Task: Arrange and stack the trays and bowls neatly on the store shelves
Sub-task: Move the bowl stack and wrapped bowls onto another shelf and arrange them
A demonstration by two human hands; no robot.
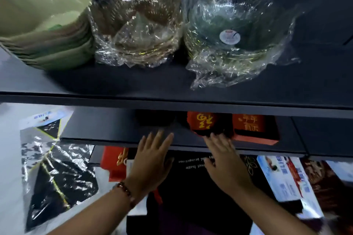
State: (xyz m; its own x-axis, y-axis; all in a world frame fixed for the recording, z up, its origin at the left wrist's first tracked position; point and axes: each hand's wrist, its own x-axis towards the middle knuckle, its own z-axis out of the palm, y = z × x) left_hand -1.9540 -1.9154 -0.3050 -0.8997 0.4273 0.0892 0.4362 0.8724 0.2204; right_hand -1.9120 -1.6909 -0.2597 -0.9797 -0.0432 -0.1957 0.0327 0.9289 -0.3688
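Bowls and trays already sit in three stacks along the back of the upper shelf: a stack of pale green bowls at the left, a plastic-wrapped stack of amber bowls touching it in the middle, and a plastic-wrapped stack of clear bowls with a round sticker just beside that on the right. Both hands are down at the shelf below, holding nothing. The left hand, with a beaded bracelet at its wrist, and the right hand are apart, fingers straight and spread, reaching toward the front edge of the lower shelf. The step in hand seems to be a move between stacks, with the person reaching in for the next item; which one is meant cannot be told. Two red boxes with gold characters stand near the right fingertips, and a black box with white lettering lies under the hands. The next move likely calls for closing both hands on an item and lifting it clear of the shelf lip above. The shelving is dark and matte; to the left a black tray in a shiny wrapper lies on a pale surface, and printed packets lie at the lower right.
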